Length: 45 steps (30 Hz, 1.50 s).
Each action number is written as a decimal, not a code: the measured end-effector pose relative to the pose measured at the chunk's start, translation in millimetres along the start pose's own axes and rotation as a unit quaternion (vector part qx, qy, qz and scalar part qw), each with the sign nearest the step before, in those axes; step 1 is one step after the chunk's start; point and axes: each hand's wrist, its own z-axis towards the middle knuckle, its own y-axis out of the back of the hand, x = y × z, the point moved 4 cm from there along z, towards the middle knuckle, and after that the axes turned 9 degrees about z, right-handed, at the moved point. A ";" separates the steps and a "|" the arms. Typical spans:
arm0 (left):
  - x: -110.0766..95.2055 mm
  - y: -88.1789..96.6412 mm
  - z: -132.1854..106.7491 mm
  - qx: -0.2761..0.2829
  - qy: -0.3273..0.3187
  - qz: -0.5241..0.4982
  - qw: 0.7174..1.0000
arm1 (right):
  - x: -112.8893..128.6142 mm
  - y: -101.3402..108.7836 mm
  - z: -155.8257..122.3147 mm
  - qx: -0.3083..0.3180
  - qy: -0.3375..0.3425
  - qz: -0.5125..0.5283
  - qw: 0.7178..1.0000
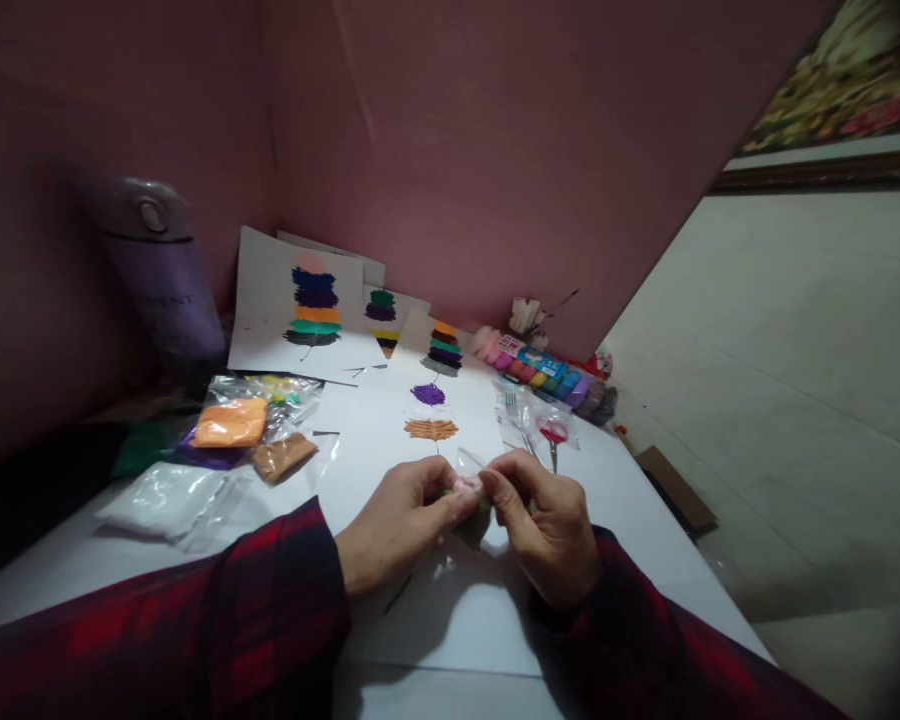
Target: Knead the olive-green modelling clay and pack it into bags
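A small clear plastic bag [474, 522], with dark olive-green and some pink showing, is pinched between my two hands above the white table. My left hand [401, 515] grips its left side with thumb and fingers. On the other side, my right hand [544, 520] pinches the bag's upper right edge. The fingertips partly hide the bag, and I cannot make out its contents clearly. Just beyond my hands lies a white sheet [480, 410] bearing a purple patch [428, 395] and a ridged orange-brown patch [431, 430].
Bags of orange [231, 423], brown [285, 457] and white material [166, 500] lie left. Sheets with coloured bands [259, 300] lean at the back. Red-handled scissors [553, 434] and a multicoloured pack [544, 370] lie right. A purple bottle [165, 280] stands back left.
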 end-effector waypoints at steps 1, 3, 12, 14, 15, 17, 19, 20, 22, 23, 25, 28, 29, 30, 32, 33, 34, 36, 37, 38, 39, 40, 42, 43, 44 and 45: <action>-0.1 -0.1 -0.1 0.000 -0.001 -0.004 1.000 | 0.3 0.2 0.0 -0.001 0.002 -0.001 1.000; 0.0 -0.4 -0.3 0.001 -0.002 -0.004 1.000 | 0.6 0.5 -0.2 -0.004 0.003 -0.004 1.000; -1.1 -0.2 -0.7 -0.001 0.000 -0.002 1.000 | 0.5 0.5 0.1 -0.004 0.006 -0.003 1.000; -1.3 -0.3 -0.5 -0.003 0.000 -0.006 1.000 | 0.4 0.5 0.2 -0.006 0.008 -0.004 1.000; -1.2 -0.2 -0.4 -0.004 -0.001 -0.008 1.000 | 0.4 0.5 0.1 -0.005 0.008 -0.005 1.000; -0.9 -0.1 -0.3 -0.005 -0.002 -0.005 1.000 | 0.7 0.7 -0.1 -0.002 0.008 -0.004 1.000; -0.8 0.0 -0.3 -0.003 -0.003 0.001 1.000 | 1.3 1.0 -0.2 -0.002 0.007 -0.006 1.000; -0.7 0.0 -0.4 -0.002 -0.003 0.004 1.000 | 1.7 1.1 -0.3 -0.002 0.008 -0.007 1.000; -0.9 0.1 -0.7 -0.003 -0.002 0.004 1.000 | 2.4 1.3 -0.3 -0.003 0.009 -0.007 1.000; -1.0 0.1 -0.9 -0.004 -0.001 0.003 1.000 | 2.6 1.2 -0.3 -0.003 0.010 -0.007 1.000; -1.2 -0.1 -1.2 -0.006 0.002 0.003 1.000 | 2.4 0.8 -0.3 -0.003 0.010 -0.005 1.000; -0.9 -0.3 -1.2 -0.006 0.000 -0.002 1.000 | 1.5 0.5 0.0 -0.004 0.009 -0.006 1.000; -0.5 -0.3 -1.0 -0.007 -0.001 -0.004 1.000 | 1.2 0.5 0.1 -0.004 0.009 -0.006 1.000; 0.0 -0.2 -0.8 -0.008 -0.001 -0.004 1.000 | 1.0 0.5 0.2 -0.004 0.010 -0.006 1.000; 0.8 0.0 -0.5 -0.011 -0.003 0.002 1.000 | 1.0 0.8 0.3 -0.003 0.013 -0.007 1.000; 1.0 0.1 -0.4 -0.011 -0.005 0.007 1.000 | 1.2 0.9 0.2 -0.003 0.014 -0.008 1.000; 1.1 0.0 -0.4 -0.010 -0.006 0.010 1.000 | 1.5 1.0 0.0 -0.003 0.016 -0.009 1.000; 0.9 -0.1 -0.7 -0.008 -0.007 0.010 1.000 | 2.4 1.2 -0.5 -0.003 0.019 -0.011 1.000; 0.6 -0.2 -0.9 -0.007 -0.007 0.009 1.000 | 2.8 1.2 -0.8 -0.004 0.020 -0.012 1.000; 0.4 -0.3 -1.1 -0.006 -0.005 0.006 1.000 | 3.2 1.2 -1.0 -0.004 0.021 -0.013 1.000; 0.1 -0.3 -1.4 -0.006 -0.004 0.004 1.000 | 3.5 1.3 -1.1 -0.006 0.022 -0.015 1.000; -0.2 -0.3 -1.5 -0.005 -0.003 0.003 1.000 | 3.7 1.3 -1.1 -0.007 0.022 -0.016 1.000; -0.7 -0.3 -1.6 -0.003 0.000 0.003 1.000 | 3.7 1.3 -0.7 -0.006 0.021 -0.015 1.000; -0.9 -0.4 -1.5 -0.003 0.001 0.003 1.000 | 3.7 1.4 -0.5 -0.006 0.021 -0.015 1.000; -1.0 -0.4 -1.4 -0.002 0.001 0.003 1.000 | 3.6 1.4 -0.2 -0.005 0.020 -0.015 1.000; -1.0 -0.4 -1.3 -0.002 0.000 0.002 1.000 | 3.6 1.5 0.0 -0.004 0.020 -0.014 1.000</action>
